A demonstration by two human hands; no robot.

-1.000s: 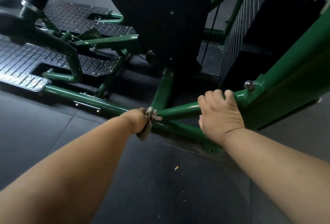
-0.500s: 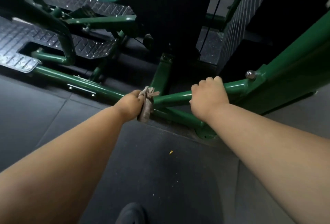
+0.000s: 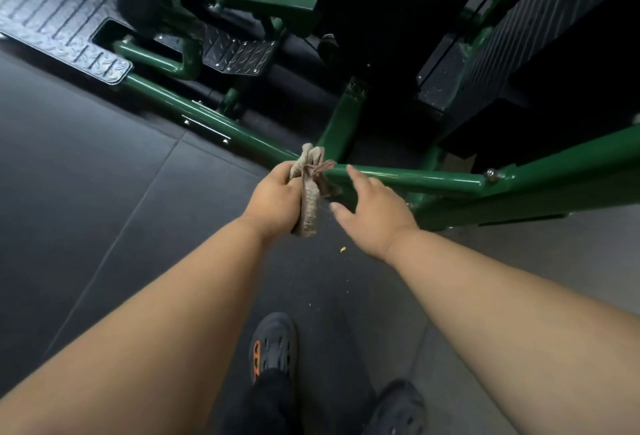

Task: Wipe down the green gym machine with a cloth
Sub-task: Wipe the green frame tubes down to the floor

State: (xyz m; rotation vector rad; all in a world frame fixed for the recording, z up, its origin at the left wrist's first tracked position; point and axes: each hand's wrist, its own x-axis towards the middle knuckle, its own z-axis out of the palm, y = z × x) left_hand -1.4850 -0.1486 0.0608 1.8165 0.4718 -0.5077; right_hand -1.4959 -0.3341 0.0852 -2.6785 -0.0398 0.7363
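Low against the dark rubber floor (image 3: 104, 226), the green gym machine (image 3: 415, 180) spreads its painted tubes: one long rail runs from under the black tread-plate footplates (image 3: 59, 15) at upper left down toward the middle, where it meets an upright post and a second rail leading right to a bolted joint (image 3: 491, 174). At that junction the left hand (image 3: 277, 197) grips a bunched, brownish cloth (image 3: 310, 204), fingers curled round it, the cloth's upper end touching the green tubing and its lower end hanging below the fist. Just beside it, the right hand (image 3: 372, 216) is held with fingers spread and relaxed, holding nothing; its fingertips are near the right-hand rail, and whether they touch it cannot be told. Both bare forearms reach in from the bottom corners. Below them, two dark clog-style shoes (image 3: 273, 348) stand on the floor, the left one with orange marks. A small yellow crumb (image 3: 343, 249) lies on the floor near the right wrist.
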